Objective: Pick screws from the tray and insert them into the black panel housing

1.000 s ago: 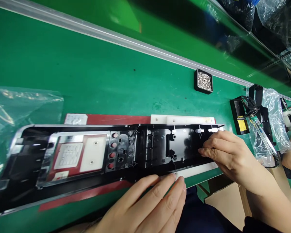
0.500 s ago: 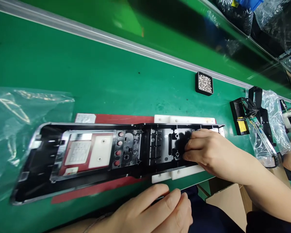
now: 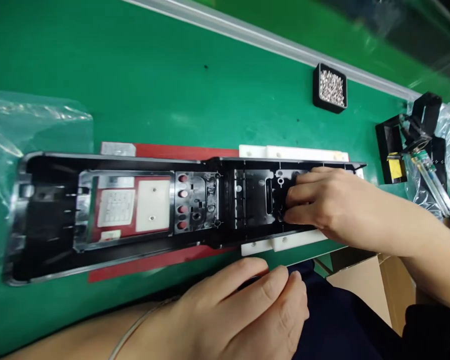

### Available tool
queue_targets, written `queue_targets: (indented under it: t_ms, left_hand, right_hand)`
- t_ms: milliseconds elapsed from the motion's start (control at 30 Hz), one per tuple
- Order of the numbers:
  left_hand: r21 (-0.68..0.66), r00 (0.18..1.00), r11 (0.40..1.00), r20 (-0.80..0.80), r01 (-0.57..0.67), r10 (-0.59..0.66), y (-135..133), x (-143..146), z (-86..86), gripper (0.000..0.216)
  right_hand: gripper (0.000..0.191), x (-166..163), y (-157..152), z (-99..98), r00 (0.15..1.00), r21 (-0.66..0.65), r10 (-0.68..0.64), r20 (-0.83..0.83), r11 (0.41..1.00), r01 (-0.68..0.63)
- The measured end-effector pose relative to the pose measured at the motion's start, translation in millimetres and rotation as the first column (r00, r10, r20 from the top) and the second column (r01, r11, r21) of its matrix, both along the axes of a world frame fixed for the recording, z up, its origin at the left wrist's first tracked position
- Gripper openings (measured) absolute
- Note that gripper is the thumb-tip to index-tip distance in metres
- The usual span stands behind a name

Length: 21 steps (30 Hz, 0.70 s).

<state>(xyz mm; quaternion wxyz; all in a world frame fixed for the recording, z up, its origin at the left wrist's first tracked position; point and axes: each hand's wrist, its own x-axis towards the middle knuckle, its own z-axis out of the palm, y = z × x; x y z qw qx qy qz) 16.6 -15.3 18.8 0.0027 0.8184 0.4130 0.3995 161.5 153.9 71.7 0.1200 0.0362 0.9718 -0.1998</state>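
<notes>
The right hand (image 3: pixel 318 202) rests palm-down inside the long black housing (image 3: pixel 135 210) on the green worktop (image 3: pixel 153 90), fingers curled, grip empty. The left hand (image 3: pixel 247 310) hovers near the front edge, loosely curled, grip empty.

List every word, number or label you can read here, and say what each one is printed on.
No text is legible.
White label showing through the window of the long black housing: rows of print, too blurred to read.
Small white label below it: unreadable.
Yellow sticker on the black tool holder: no readable text.
Black tray of screws: unmarked.
</notes>
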Motion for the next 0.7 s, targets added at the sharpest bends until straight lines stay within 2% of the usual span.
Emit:
queue_targets:
  t_ms: [167, 300, 433, 500, 567, 633, 700]
  left_hand:
    - [-0.047, 0.990, 0.991, -0.049, 0.129, -0.131, -3, -2, -4.7, 0.010]
    - [-0.049, 0.990, 0.990, -0.023, 0.135, -0.136, 1, -3, -5.7, 0.011]
    - [-0.027, 0.988, 0.989, -0.050, 0.145, -0.146, 2, 0, -8.1, 0.014]
    - [-0.004, 0.991, 0.992, -0.039, 0.130, -0.130, 2, 2, -9.9, 0.013]
    - [0.049, 0.996, 0.995, -0.005, 0.087, -0.087, 3, 3, -10.2, 0.012]
    - [0.087, 0.999, 0.995, 0.017, 0.042, -0.043, 6, 4, -7.9, 0.014]
    - [0.092, 1.000, 0.996, 0.013, 0.015, -0.016, 9, 3, -3.2, 0.014]
  right_hand:
    - [0.031, 4, 2, -2.6, 1.000, 0.005, -0.004, -0.015, 1.000, 0.004]
    - [0.022, 7, 0, -6.9, 0.999, 0.035, -0.042, -0.020, 0.998, 0.042]
    - [0.019, 13, -3, -4.0, 0.990, 0.008, -0.112, -0.083, 0.994, 0.113]
    - [0.016, 17, -5, 1.3, 0.968, -0.080, -0.190, -0.164, 0.981, 0.179]
    - [0.008, 22, -8, 6.7, 0.916, -0.243, -0.294, -0.274, 0.943, 0.230]
    - [0.004, 27, -11, 9.8, 0.848, -0.426, -0.398, -0.351, 0.874, 0.234]
    - [0.009, 32, -14, 9.7, 0.796, -0.566, -0.474, -0.376, 0.798, 0.207]
